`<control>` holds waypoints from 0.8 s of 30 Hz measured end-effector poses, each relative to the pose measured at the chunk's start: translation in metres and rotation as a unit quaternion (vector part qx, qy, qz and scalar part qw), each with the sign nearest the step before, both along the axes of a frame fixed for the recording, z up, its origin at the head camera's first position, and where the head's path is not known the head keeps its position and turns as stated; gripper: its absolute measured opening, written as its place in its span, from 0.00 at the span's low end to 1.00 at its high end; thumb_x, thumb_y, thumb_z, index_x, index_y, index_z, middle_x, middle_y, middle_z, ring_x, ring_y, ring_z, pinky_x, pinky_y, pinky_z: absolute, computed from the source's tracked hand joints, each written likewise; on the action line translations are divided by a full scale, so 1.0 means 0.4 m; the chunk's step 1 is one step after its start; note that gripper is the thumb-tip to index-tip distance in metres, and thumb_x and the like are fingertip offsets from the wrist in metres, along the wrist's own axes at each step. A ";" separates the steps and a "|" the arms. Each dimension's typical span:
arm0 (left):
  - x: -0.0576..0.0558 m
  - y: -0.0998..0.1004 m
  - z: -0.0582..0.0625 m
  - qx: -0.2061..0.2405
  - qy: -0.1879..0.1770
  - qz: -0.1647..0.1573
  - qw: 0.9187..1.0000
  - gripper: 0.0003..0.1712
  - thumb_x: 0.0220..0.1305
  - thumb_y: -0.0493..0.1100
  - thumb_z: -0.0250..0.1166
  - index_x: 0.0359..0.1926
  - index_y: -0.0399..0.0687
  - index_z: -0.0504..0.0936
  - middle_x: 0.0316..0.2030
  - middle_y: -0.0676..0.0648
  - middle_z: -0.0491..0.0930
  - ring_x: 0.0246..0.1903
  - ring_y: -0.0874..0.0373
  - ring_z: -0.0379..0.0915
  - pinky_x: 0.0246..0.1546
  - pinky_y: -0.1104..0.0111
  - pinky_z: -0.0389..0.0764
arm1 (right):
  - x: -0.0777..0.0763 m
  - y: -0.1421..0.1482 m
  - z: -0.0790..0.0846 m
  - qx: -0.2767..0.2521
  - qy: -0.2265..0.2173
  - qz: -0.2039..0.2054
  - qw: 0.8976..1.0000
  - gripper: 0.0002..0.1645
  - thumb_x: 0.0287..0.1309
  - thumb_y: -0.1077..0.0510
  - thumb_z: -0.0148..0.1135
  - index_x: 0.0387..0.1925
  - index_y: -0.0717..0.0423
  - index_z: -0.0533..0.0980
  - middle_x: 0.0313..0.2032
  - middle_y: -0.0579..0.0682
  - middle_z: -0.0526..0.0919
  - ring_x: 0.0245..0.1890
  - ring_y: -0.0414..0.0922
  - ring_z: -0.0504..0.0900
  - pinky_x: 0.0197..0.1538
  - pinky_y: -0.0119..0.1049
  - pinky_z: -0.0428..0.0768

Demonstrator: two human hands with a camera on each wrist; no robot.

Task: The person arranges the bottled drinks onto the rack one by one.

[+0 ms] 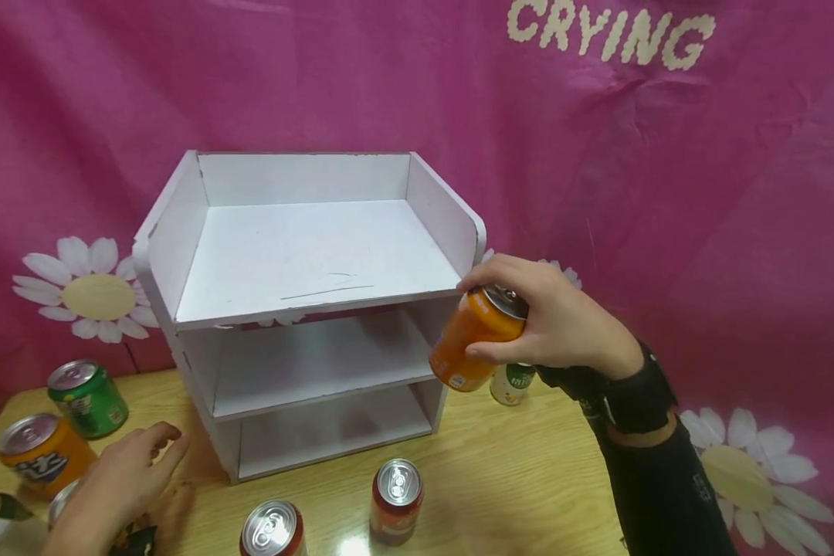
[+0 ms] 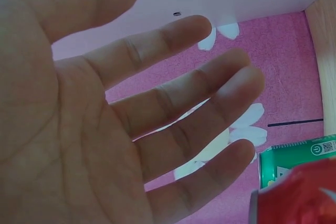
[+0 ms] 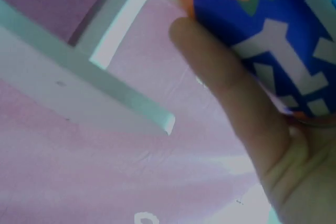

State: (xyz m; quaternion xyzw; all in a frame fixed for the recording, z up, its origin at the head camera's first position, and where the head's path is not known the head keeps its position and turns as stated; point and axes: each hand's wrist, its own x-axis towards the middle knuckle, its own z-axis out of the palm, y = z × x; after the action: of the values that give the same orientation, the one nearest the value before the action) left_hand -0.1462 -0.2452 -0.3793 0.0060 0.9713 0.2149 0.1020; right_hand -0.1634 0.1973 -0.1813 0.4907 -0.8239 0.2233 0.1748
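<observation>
Orange can point(image 1: 467, 347) is held in the air beside the right front edge of the white shelf unit point(image 1: 306, 247), tilted, its lid toward the right hand point(image 1: 552, 320) and its base low to the left. The right hand grips it near the lid, spread as wide as the can, thumb along the near side. In the head view the can overlaps the unit's side; whether they touch I cannot tell. The right wrist view shows pink cloth point(image 3: 157, 87) between the thumb and a white board edge.

The left hand point(image 1: 128, 475) holds nothing, fingers extended and apart, with a strip of table point(image 1: 528, 471) between its fingertips and the unit's left side.

The unit has raised walls at the back and both sides of its top board, which carries dark scratches; the top and both lower levels open to the front.

Two red cans, one at front centre point(image 1: 398, 502) and one left of it point(image 1: 274, 533), stand before the unit, lids up, contents hidden. Left of the unit are a green can point(image 1: 86, 398) and a blue-marked can point(image 1: 49, 459). A cream-and-green can point(image 1: 510, 384) stands partly hidden behind the right hand
</observation>
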 end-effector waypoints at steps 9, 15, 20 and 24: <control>0.010 0.013 0.005 0.009 0.027 -0.017 0.999 0.27 0.62 0.55 0.50 0.44 0.33 0.73 0.40 0.31 0.73 0.36 0.40 0.70 0.35 0.47 0.70 | 0.024 -0.086 0.100 -0.030 0.020 0.039 0.999 0.29 0.32 0.64 0.73 0.41 0.63 0.71 0.38 0.49 0.76 0.35 0.39 0.73 0.35 0.30 0.76; 0.017 0.012 0.003 0.005 0.078 -0.033 0.996 0.23 0.62 0.52 0.51 0.42 0.33 0.74 0.39 0.32 0.75 0.36 0.38 0.70 0.35 0.46 0.70 | -0.044 -0.113 0.110 -0.031 0.036 0.029 0.998 0.29 0.36 0.55 0.72 0.43 0.58 0.72 0.39 0.46 0.75 0.36 0.38 0.72 0.35 0.30 0.76; 0.018 0.015 -0.001 0.006 0.082 -0.031 0.996 0.24 0.62 0.53 0.50 0.42 0.34 0.74 0.38 0.33 0.75 0.35 0.39 0.71 0.34 0.47 0.71 | -0.086 -0.140 0.109 -0.024 0.044 0.008 0.999 0.28 0.38 0.49 0.70 0.43 0.55 0.72 0.38 0.43 0.74 0.36 0.36 0.71 0.36 0.29 0.75; 0.019 0.018 -0.001 0.005 0.086 -0.033 0.996 0.24 0.62 0.53 0.50 0.42 0.33 0.74 0.38 0.33 0.75 0.36 0.39 0.70 0.34 0.47 0.70 | -0.110 -0.155 0.101 -0.019 0.038 -0.021 0.999 0.29 0.38 0.45 0.69 0.44 0.52 0.73 0.38 0.43 0.72 0.36 0.36 0.70 0.36 0.29 0.74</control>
State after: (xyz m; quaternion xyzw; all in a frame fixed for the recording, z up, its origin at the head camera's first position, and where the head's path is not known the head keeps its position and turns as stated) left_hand -0.1385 -0.2379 -0.3798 0.0566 0.9746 0.2153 0.0255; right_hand -0.2073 0.1353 -0.1411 0.4779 -0.8224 0.2165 0.2199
